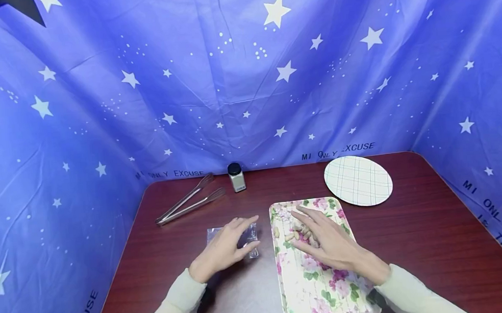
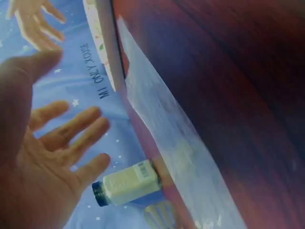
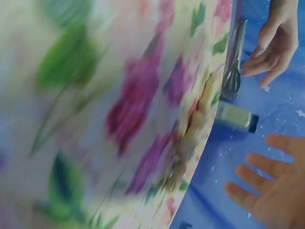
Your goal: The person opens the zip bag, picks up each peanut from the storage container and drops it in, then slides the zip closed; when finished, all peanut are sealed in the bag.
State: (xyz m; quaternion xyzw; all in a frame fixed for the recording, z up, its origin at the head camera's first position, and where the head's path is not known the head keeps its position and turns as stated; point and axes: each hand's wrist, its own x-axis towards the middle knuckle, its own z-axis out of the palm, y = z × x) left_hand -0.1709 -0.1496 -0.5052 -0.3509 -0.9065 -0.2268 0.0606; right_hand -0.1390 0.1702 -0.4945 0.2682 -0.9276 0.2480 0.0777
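Observation:
My left hand (image 1: 224, 247) hovers over a clear plastic bag (image 1: 252, 232) that lies flat on the table. Its fingers are spread and hold nothing; the left wrist view shows the hand (image 2: 57, 152) apart from the bag (image 2: 162, 114). On the right, my other hand (image 1: 330, 241) is held above a floral tray (image 1: 294, 290), palm down with fingers extended. Below and beside those fingers sits a small heap of unshelled peanuts (image 1: 307, 234), with one lone peanut (image 1: 276, 232) near the tray's left edge. In the right wrist view the peanuts (image 3: 190, 136) lie apart from the fingers.
Metal tongs (image 1: 184, 207) lie spread at the back left. Beside them stands a small jar (image 1: 237, 178) with a black lid. An oval checked plate (image 1: 358, 181) is at the back right. Blue star-printed cloth (image 1: 245, 78) walls in the table (image 1: 421, 241) at the back and sides.

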